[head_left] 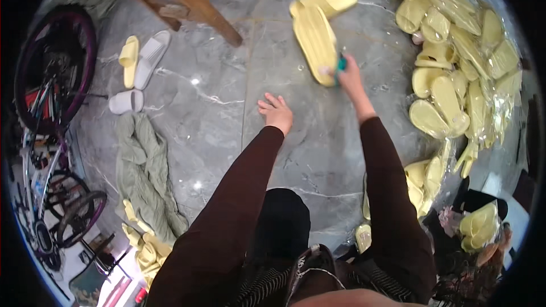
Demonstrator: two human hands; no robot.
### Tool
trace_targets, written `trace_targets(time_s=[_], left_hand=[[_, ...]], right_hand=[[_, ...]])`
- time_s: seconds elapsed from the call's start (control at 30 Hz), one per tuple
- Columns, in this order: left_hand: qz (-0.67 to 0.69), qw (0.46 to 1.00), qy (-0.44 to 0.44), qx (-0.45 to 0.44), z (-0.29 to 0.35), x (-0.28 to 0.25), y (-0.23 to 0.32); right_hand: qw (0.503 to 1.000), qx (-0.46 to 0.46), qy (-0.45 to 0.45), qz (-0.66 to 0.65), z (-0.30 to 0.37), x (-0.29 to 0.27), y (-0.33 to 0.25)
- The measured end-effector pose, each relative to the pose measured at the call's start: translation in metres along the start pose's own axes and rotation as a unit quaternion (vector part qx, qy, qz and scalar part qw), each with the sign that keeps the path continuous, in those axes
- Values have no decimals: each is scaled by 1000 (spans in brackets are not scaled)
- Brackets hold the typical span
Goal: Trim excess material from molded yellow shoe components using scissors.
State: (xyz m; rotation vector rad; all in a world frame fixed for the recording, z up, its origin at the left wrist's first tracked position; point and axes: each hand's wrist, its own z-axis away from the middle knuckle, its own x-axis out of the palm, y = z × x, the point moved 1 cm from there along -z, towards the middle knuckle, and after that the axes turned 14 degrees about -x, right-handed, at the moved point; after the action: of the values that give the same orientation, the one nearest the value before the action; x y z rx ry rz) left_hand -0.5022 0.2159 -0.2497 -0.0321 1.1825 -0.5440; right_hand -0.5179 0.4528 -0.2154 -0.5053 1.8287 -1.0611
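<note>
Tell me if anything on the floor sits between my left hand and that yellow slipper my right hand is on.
Nothing visible does. The left hand rests open on bare grey floor, and only floor lies between it and the yellow slipper. The right hand is already at the slipper's near end, holding a small teal object.

R hand (348, 74) on yellow slipper (314, 38)

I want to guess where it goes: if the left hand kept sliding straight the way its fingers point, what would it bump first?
Probably nothing soon: the left hand points up-left over bare grey marble floor. Further along lies the slanted brown wooden beam, though depth is unclear.
</note>
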Motion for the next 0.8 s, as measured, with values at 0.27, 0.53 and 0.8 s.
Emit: trace_targets(time_s=[0.27,0.53,0.8], left_hand=[[24,998,-61,-21,2,-26,2],[14,997,-71,-13,-6,3,-11],[45,992,-33,113,-46,30,-22]], right_hand=[[949,230,-213,48,205,-219,-83],[916,100,-388,34,355,-275,-128],[845,-146,-477,192,402,-307,-124]])
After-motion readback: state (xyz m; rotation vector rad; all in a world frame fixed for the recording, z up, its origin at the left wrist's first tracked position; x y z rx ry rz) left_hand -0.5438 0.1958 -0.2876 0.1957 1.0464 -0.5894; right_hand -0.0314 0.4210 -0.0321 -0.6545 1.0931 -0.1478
